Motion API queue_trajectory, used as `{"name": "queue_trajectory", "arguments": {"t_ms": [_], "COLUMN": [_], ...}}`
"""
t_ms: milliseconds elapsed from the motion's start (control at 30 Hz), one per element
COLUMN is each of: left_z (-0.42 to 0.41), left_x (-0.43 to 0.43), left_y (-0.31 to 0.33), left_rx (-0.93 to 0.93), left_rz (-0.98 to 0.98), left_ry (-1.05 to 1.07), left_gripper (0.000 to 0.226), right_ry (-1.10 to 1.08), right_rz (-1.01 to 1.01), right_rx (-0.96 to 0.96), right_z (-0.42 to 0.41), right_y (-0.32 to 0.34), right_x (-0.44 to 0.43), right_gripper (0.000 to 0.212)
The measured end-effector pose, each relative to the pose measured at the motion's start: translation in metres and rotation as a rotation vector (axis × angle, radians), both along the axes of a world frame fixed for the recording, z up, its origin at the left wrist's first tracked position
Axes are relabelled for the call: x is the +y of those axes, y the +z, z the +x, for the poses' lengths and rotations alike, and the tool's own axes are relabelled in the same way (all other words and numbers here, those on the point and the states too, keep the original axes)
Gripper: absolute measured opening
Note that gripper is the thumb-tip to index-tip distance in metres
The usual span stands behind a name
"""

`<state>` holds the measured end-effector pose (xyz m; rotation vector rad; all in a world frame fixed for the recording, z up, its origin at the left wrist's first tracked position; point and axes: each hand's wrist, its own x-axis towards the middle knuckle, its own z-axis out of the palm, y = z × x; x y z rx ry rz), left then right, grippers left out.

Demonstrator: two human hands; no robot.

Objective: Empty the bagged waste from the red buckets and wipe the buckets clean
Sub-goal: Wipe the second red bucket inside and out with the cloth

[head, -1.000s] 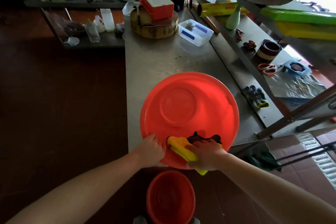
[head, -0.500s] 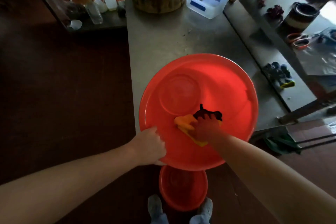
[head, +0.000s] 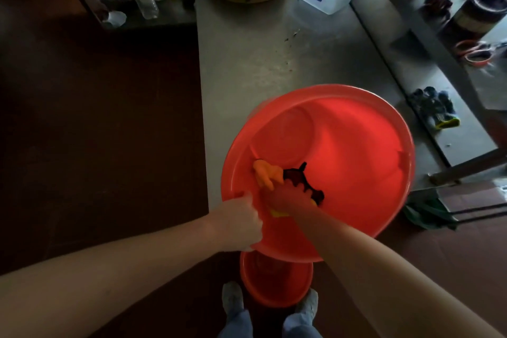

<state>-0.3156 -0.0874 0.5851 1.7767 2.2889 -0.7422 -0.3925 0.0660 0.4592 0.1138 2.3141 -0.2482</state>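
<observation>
Where the steel table meets dark floor, left hand clamps the red bucket; right hand clutches a cloth.

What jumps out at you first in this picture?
The big red bucket glows at the near edge of the metal table. Inside it the right hand holds a yellow and dark cloth, while the left hand grips its rim. A smaller red bucket stands on the floor between the feet.

The single head-worn camera looks steeply down and forward from close above the large round red plastic bucket at the near edge of the grey steel bench, with dark floor at left.
</observation>
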Motion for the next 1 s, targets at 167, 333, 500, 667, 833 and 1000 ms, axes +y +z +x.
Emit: {"name": "queue_trajectory", "arguments": {"t_ms": [167, 333, 500, 667, 833, 1000], "left_z": [0.003, 0.008, -0.01, -0.019, -0.028, -0.012], "left_x": [0.004, 0.001, -0.011, -0.011, -0.008, 0.012], "left_y": [0.0, 0.002, 0.012, 0.028, 0.036, 0.015], "left_rx": [-0.05, -0.025, 0.008, 0.125, 0.075, 0.107], "left_rz": [0.001, -0.018, -0.018, 0.01, -0.016, 0.063], "left_ry": [0.096, 0.265, 0.318, 0.246, 0.31, 0.379], "left_gripper": [0.052, 0.055, 0.057, 0.059, 0.034, 0.055], "right_ry": [0.296, 0.517, 0.612, 0.7, 0.849, 0.775], "right_rz": [0.076, 0.291, 0.284, 0.163, 0.132, 0.079], "right_rx": [0.121, 0.179, 0.02, 0.007, 0.22, 0.278], "right_z": [-0.001, -0.006, 0.016, 0.05, 0.07, 0.078], "right_y": [0.011, 0.046, 0.097, 0.137, 0.14, 0.128], "right_x": [0.027, 0.053, 0.066, 0.088, 0.104, 0.099], "right_gripper": [0.064, 0.048, 0.06, 0.098, 0.09, 0.086]}}
